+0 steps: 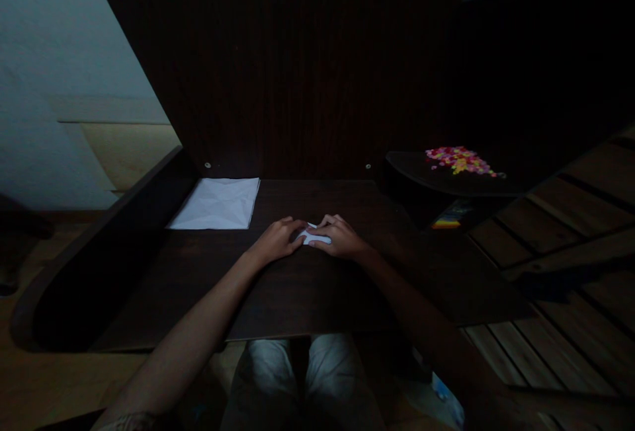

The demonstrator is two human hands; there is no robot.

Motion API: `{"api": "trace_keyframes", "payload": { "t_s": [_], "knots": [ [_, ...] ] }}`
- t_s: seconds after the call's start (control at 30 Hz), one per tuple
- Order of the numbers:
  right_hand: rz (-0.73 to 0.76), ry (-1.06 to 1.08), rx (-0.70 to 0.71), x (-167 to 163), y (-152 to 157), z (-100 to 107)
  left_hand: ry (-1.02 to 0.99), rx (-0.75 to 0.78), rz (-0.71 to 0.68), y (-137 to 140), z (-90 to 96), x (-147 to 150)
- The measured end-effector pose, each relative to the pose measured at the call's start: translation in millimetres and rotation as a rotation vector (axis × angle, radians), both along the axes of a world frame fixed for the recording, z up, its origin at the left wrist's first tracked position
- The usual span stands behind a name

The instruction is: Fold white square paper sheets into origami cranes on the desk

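A small folded piece of white paper point(317, 239) lies on the dark wooden desk point(292, 292), in front of my body. From the left, my left hand point(282, 238) grips its edge with thumb and fingers. My right hand point(340, 235) presses on the paper from the other side, its fingers curled over it and partly covering it. Both hands rest at the desk surface, close together. To the left of them sits a stack of creased white paper sheets point(218, 203), apart from either hand.
On a raised corner shelf point(411, 165) at right is a pile of small pink, red and yellow pieces point(461, 160). A colourful object point(446, 219) is under that shelf. A tall dark panel point(278, 74) closes the desk's back, and a side board point(99, 252) its left.
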State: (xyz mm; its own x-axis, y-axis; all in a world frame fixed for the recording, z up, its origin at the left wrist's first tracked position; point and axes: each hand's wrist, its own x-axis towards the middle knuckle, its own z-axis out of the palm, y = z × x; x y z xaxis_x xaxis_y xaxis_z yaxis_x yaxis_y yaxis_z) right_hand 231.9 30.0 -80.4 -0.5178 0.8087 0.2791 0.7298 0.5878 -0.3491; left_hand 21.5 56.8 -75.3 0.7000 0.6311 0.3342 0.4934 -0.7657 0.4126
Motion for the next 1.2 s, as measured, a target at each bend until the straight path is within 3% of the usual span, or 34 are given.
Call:
{"api": "trace_keyframes", "payload": {
  "t_s": [0.13, 0.3, 0.43, 0.53, 0.73, 0.87, 1.03, 1.2],
  "knots": [
    [-0.004, -0.055, 0.011, 1, -1, 2, -0.043, -0.077, 0.078, 0, 1.5, 0],
    [-0.149, -0.105, 0.055, -1, -2, 5, -0.157, -0.245, 0.234, 4, -0.5, 0],
    [-0.241, -0.062, 0.023, -5, 1, 0, -0.097, -0.114, 0.361, 8, -4.8, 0],
    [-0.393, 0.031, 0.027, -8, 4, -5, -0.041, -0.109, 0.423, 8, -7.2, 0],
    [-0.55, 0.102, -0.011, -8, 7, -13, -0.091, -0.185, 0.411, 7, -9.2, 2],
    [-0.511, 0.123, -0.047, -9, 7, -13, -0.216, -0.273, 0.348, 9, -7.3, 1],
    [-0.418, 0.217, -0.06, -12, 7, -11, -0.448, -0.509, 0.199, 9, -6.9, 3],
    [-0.37, 0.551, -0.071, -14, 10, -12, -0.756, -0.693, 0.123, 5, -5.7, 11]
  ]
}}
